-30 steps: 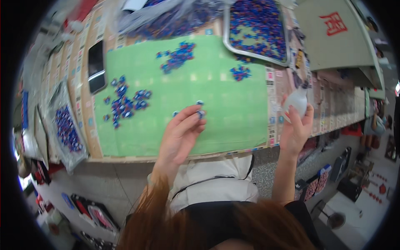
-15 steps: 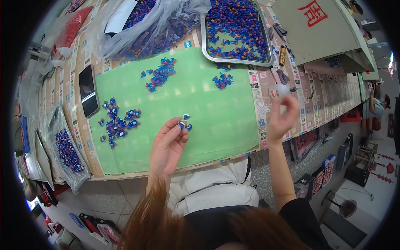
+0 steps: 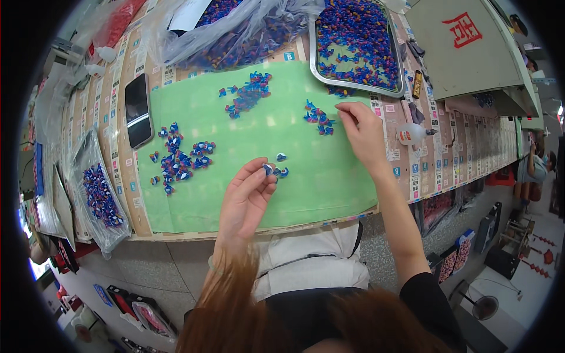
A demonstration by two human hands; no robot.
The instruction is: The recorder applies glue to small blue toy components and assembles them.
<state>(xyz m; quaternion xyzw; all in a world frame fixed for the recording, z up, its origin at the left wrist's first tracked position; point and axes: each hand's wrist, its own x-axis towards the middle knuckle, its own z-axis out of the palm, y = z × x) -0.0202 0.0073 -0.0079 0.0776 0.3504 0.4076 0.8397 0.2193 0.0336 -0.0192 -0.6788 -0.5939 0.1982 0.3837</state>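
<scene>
A long work surface (image 3: pixel 176 232) runs across the view, covered in its middle by a green mat (image 3: pixel 247 147). At the far edge sit a clear plastic bag of small parts (image 3: pixel 235 29) and a metal tray (image 3: pixel 356 47) full of blue pieces. A black phone (image 3: pixel 138 109) lies just left of the mat. Heaps of small blue parts (image 3: pixel 179 159) are scattered on the mat. The person's left hand (image 3: pixel 246 200) pinches one small blue part (image 3: pixel 268 169) between thumb and fingertips, above the mat's near half. The right hand (image 3: pixel 362 130) hovers by another small cluster (image 3: pixel 318 115) near the tray, fingers curled together; I cannot tell whether it holds anything.
</scene>
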